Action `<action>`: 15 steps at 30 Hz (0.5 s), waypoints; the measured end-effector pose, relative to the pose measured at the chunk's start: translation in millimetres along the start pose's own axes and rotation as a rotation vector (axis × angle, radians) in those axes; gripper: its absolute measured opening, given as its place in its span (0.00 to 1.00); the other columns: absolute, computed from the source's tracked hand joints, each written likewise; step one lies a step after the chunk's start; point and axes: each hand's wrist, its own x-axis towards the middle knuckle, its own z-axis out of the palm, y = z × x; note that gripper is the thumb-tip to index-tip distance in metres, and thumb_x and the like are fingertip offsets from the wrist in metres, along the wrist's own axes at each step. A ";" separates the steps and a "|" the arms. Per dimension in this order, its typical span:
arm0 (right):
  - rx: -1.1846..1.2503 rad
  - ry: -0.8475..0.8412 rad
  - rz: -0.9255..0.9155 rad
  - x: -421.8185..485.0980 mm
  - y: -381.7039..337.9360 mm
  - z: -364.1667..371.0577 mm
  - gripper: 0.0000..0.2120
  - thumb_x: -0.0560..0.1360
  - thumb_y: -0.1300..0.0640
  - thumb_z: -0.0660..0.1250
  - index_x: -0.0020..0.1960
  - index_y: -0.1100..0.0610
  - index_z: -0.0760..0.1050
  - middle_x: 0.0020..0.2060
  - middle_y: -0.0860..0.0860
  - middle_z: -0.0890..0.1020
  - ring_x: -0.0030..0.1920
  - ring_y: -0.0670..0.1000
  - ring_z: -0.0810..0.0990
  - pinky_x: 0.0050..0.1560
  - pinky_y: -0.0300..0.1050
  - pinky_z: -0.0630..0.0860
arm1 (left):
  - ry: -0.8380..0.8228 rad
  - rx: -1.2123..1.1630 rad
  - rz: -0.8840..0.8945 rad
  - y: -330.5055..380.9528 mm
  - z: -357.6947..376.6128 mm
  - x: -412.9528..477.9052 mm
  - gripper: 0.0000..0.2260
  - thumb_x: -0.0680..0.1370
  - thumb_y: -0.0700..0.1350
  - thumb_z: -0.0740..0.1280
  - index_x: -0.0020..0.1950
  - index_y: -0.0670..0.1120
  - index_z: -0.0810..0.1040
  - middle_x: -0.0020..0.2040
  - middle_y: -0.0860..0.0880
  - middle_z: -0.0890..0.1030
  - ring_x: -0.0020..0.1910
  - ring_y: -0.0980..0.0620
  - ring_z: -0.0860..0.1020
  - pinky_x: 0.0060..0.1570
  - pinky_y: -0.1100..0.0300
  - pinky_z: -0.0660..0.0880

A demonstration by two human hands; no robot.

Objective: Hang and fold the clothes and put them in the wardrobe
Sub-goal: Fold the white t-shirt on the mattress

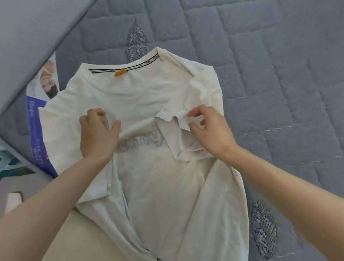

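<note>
White T-shirt (166, 196): laid front up on the mattress and filling the centre of the view. The neck is turned toward 12 o'clock, and the hem is cut off by the frame edge at 6 o'clock.
Collar (157, 54): ribbed and lying flat. A dark printed tape is seen along the inner neckline, with an orange tag (120, 72) sewn at its middle.
Print (146, 142): pale grey lettering is noted across the chest. It is partly covered by the left hand and the folded sleeve, and is not legible.
Right sleeve (181, 142): folded inward over the chest at 3 o'clock of the print. Its upper edge is raised off the shirt body.
Right hand (210, 129): the raised sleeve edge is pinched between thumb and forefinger. The remaining fingers are curled loosely above the cloth.
Left hand (98, 133): placed on the shirt at 9 o'clock of the print. The fingers are curled down onto the cloth and the thumb is spread toward 3 o'clock. Whether cloth is gripped cannot be determined.
Mattress (279, 72): grey-blue and quilted, with stitched leaf motifs. Its rounded corner is seen at 9 o'clock.
Label (37, 135): a purple and white printed sheet is recorded at the mattress corner, partly covered by the shirt's shoulder.
Cream surface (74, 257): seen at 7 o'clock under the left forearm and overlapped by the shirt's lower part. Its nature cannot be determined.
</note>
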 end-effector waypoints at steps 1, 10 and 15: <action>-0.061 -0.029 -0.019 8.3 -3.4 6.5 0.13 0.77 0.53 0.64 0.60 0.51 0.71 0.59 0.48 0.74 0.56 0.51 0.74 0.51 0.50 0.74 | 0.003 0.031 -0.057 -5.1 -2.6 0.4 0.23 0.74 0.54 0.69 0.62 0.43 0.67 0.61 0.43 0.69 0.51 0.44 0.73 0.45 0.54 0.69; -0.479 -0.148 0.047 55.5 0.7 33.7 0.06 0.79 0.54 0.56 0.50 0.57 0.65 0.41 0.52 0.74 0.42 0.57 0.73 0.35 0.47 0.65 | 0.027 0.170 -0.181 -28.3 11.3 28.9 0.20 0.79 0.55 0.61 0.58 0.39 0.67 0.57 0.41 0.72 0.53 0.38 0.75 0.42 0.51 0.67; 0.201 -0.042 0.248 65.9 -26.3 27.9 0.03 0.77 0.56 0.60 0.47 0.56 0.69 0.36 0.52 0.77 0.34 0.50 0.77 0.37 0.47 0.77 | 0.043 -0.194 -0.217 -23.3 8.9 42.9 0.05 0.79 0.45 0.61 0.51 0.44 0.70 0.46 0.48 0.75 0.45 0.48 0.73 0.43 0.57 0.67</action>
